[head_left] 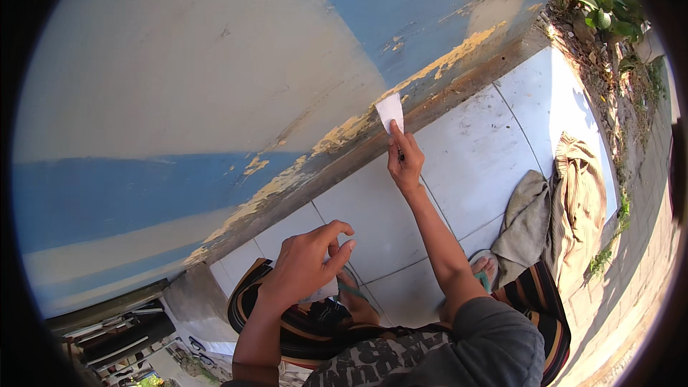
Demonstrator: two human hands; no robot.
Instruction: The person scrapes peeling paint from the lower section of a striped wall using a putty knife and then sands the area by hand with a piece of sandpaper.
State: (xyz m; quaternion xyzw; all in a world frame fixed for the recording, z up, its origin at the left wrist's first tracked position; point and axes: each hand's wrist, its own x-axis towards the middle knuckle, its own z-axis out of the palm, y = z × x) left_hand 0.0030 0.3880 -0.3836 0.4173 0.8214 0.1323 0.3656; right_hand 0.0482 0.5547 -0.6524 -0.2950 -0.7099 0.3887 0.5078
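Observation:
My right hand [405, 161] grips a flat white scraper [390, 110], with the index finger pressed along its wedge-shaped blade. The scraper's wide end meets the low part of a painted wall [236, 57], on a strip of flaking paint [344, 132] that bares a yellowish layer. Lower and to the left, my left hand [308, 256] hovers in front of my knee. Its fingers are loosely bent, with thumb and index finger apart, and I see nothing between them. A pale object [324, 291] shows partly below that hand; I cannot tell its kind.
White floor tiles [365, 208] run along the wall's brown base ledge [459, 89]. At the right lie a grey cloth [527, 218] and a striped beige cloth [579, 193]. Leafy plants [609, 7] grow past the tiled edge. A sandalled foot [484, 265] is near the grey cloth.

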